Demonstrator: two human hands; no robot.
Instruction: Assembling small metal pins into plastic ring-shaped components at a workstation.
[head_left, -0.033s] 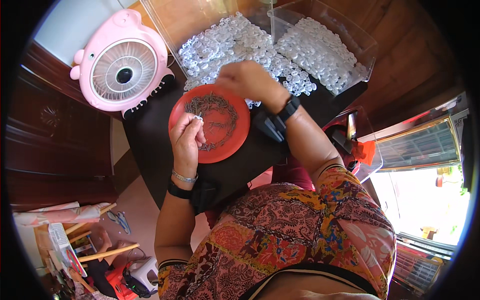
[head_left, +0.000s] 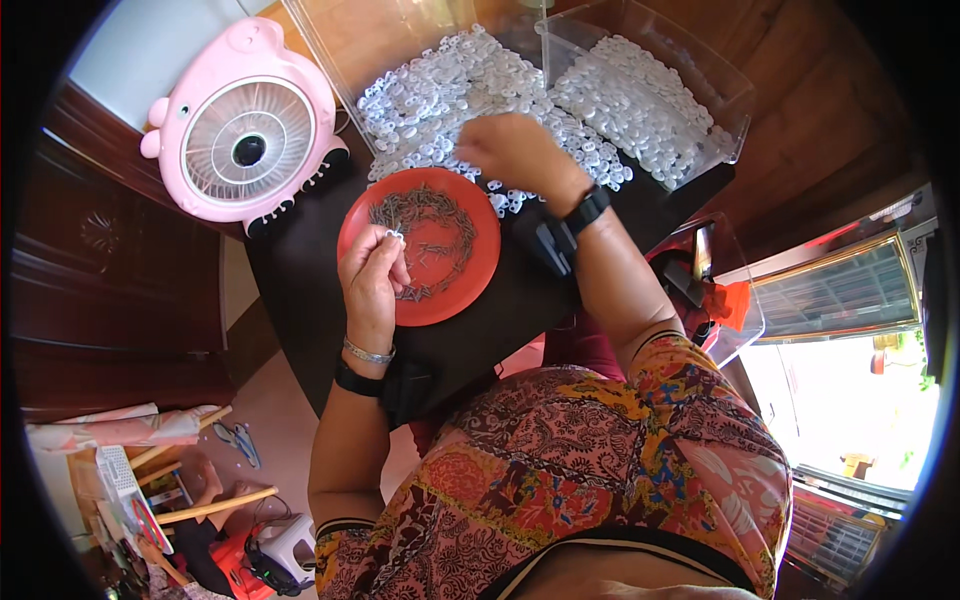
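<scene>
My left hand is closed over the left part of a round red plate. Between thumb and forefinger it pinches a small white plastic clip, which looks like a cable clip. Thin grey metal nails lie in a rough ring on the plate. My right hand hovers just beyond the plate, over the near edge of a heap of the same white clips. Its fingers are bunched and point left; their tips are slightly blurred, and anything in them is hidden.
A dark table carries the plate and clips. A clear plastic bin of white pieces lies at the back right. A pink pig-shaped fan stands at the left. Scissors and a white stool are at the lower left.
My right hand has shifted to the right, away from the plate's far edge and over the clips. My left hand keeps its pinch and its place.
</scene>
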